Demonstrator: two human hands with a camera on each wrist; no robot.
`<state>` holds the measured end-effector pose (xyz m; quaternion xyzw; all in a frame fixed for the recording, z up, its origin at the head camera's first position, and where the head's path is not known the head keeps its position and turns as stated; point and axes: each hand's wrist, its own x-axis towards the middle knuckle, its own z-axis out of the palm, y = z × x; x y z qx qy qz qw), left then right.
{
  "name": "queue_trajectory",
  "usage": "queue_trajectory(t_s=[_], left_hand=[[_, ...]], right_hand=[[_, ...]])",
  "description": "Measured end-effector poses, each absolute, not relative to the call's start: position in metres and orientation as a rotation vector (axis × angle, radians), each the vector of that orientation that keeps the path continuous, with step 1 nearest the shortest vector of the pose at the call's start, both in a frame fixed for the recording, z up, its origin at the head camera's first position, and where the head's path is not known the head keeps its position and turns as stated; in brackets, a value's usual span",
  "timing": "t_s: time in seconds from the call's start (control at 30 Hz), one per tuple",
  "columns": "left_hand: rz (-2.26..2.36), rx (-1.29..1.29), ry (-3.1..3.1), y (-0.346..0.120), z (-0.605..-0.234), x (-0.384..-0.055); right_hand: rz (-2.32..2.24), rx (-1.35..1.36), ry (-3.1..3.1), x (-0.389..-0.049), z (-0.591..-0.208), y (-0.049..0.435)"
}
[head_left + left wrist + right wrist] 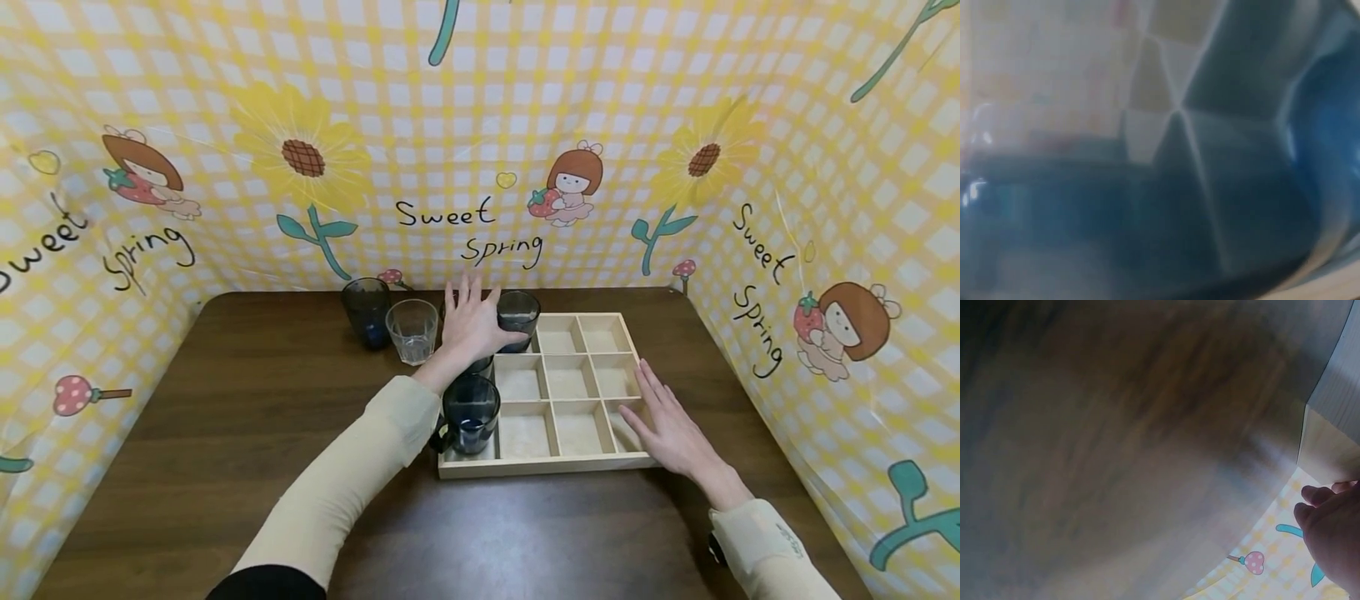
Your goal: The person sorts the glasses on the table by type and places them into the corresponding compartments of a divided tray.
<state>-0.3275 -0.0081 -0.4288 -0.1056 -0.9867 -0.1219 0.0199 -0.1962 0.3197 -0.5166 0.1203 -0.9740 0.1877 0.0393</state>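
My left hand reaches over the back left of a wooden divided tray, fingers spread. Its thumb overlaps a dark glass in a back compartment. Beneath the wrist, another dark glass is mostly hidden. A dark glass mug with a handle stands in the front left compartment. Blue-tinted glass fills the left wrist view, close and blurred. At the tray's right side rests my right hand, fingers straight along the rim; the right wrist view catches its fingers beside the wood.
Left of the tray, a clear glass and a tall dark glass stand near the back edge of the brown table. Yellow checked cloth walls in the table at the back and sides.
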Motion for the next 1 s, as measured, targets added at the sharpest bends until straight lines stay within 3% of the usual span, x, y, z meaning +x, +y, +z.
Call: queue_trajectory(t_s=[0.47,0.77,1.0], left_hand=[[-0.628,-0.452,-3.111,-0.030,-0.400,-0.318],[-0.572,-0.309,-3.028,-0.103,-0.393,-0.316],[-0.783,-0.206,-2.870,-0.162,-0.412,-0.323]], right_hand=[[0.560,0.385,-2.972,-0.196,-0.516,0.319],[0.556,0.376,-2.981,-0.195,-0.514,0.318],[0.577,0.369,-2.987,-0.195,-0.515,0.318]])
